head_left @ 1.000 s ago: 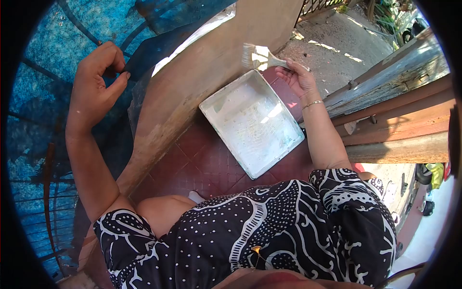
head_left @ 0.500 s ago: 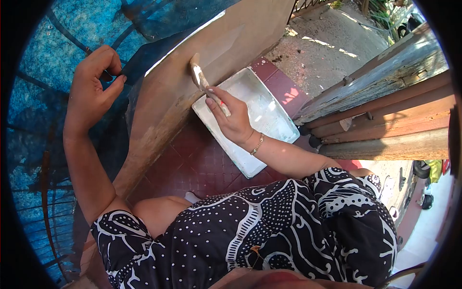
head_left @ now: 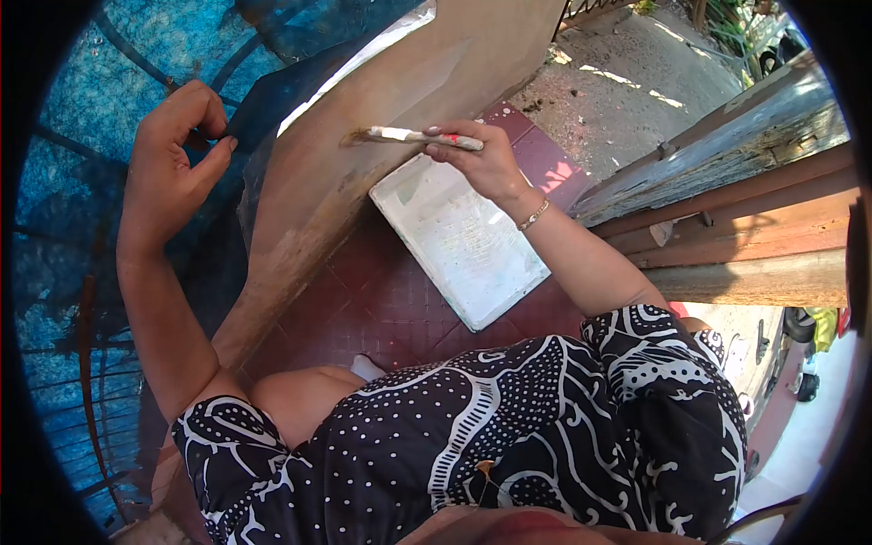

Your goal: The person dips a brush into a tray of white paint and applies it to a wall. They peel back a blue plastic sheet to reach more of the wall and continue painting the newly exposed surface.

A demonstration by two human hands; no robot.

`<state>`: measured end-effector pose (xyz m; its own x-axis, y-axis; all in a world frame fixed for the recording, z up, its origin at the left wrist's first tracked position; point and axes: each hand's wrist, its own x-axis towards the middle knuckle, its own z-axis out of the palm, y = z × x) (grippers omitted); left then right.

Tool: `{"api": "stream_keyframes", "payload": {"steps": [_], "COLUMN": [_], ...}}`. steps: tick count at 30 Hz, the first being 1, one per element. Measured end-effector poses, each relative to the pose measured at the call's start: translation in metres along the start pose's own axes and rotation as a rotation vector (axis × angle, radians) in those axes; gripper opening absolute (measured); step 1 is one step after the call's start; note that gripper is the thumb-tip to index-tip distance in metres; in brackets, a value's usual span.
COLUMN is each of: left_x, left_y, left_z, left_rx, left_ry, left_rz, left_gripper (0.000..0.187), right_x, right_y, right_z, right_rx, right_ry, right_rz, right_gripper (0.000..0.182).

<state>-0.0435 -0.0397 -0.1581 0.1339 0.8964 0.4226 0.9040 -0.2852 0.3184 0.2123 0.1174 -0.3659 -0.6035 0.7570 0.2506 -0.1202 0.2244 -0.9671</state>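
Observation:
My right hand [head_left: 481, 163] grips a paintbrush [head_left: 427, 138] by its paint-smeared, pale handle. The bristles rest against a brown, upright surface [head_left: 363, 209], and the brush lies nearly level across the view. Below my right hand a shallow white rectangular tray [head_left: 463, 245] sits on the red tiles; its inside is coated with whitish residue. My left hand [head_left: 173, 163] is raised at the upper left, in front of a blue sheet with dark lines [head_left: 100, 100]. Its fingers curl in toward the thumb near the sheet's dark edge; anything between them is hidden.
Red floor tiles [head_left: 327, 300] lie under the tray. Wooden beams [head_left: 727, 236] stand on the right, near my right forearm. Rough concrete ground [head_left: 636, 82] spreads beyond the tiles. Dark patterned cloth [head_left: 454, 418] covers my body.
My right hand has moved up and to the right, swinging the brush from steeply slanted to nearly level. The bristles have shifted slightly down and left. My left hand has barely moved.

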Motion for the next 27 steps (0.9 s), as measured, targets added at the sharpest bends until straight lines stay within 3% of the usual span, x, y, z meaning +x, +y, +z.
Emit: {"api": "stream_keyframes", "payload": {"steps": [4,8,14,16,18,20,21,22,25,27], "left_x": [-0.002,-0.001,0.001,0.001,0.001,0.003,0.003,0.004,0.004,0.001], "left_y": [-0.002,0.002,-0.002,-0.002,-0.003,-0.002,-0.001,0.0,0.0,-0.002], "left_z": [0.0,-0.001,0.002,0.001,0.001,0.002,0.002,0.001,0.0,-0.001], "left_rx": [-0.009,-0.008,-0.038,-0.042,-0.039,-0.039,-0.027,-0.013,-0.006,-0.019], "left_ry": [0.012,0.022,0.013,0.02,0.023,0.021,0.009,-0.001,0.026,0.017], "left_rz": [-0.005,-0.009,0.004,-0.006,-0.003,0.004,-0.007,-0.017,0.038,0.018], "left_gripper": [0.021,0.021,0.019,0.019,0.019,0.019,0.019,0.019,0.019,0.019], "right_x": [0.023,0.036,0.04,0.022,-0.002,-0.033,-0.047,-0.061,-0.084,-0.078], "right_y": [-0.012,0.005,0.017,0.007,-0.003,-0.018,-0.027,-0.03,-0.022,-0.016], "right_z": [-0.061,-0.105,-0.091,-0.046,0.017,0.063,0.082,0.094,0.111,0.108], "right_rx": [0.268,0.33,0.623,0.538,0.3,-0.271,-0.351,-0.387,-0.318,-0.285], "right_ry": [0.273,0.471,0.675,0.657,0.499,0.335,0.273,0.129,-0.104,-0.14], "right_rz": [0.093,0.081,0.121,0.141,-0.012,-0.152,-0.19,-0.113,-0.246,-0.266], "right_gripper": [0.027,0.028,0.026,0.026,0.023,0.025,0.024,0.025,0.028,0.028]}}
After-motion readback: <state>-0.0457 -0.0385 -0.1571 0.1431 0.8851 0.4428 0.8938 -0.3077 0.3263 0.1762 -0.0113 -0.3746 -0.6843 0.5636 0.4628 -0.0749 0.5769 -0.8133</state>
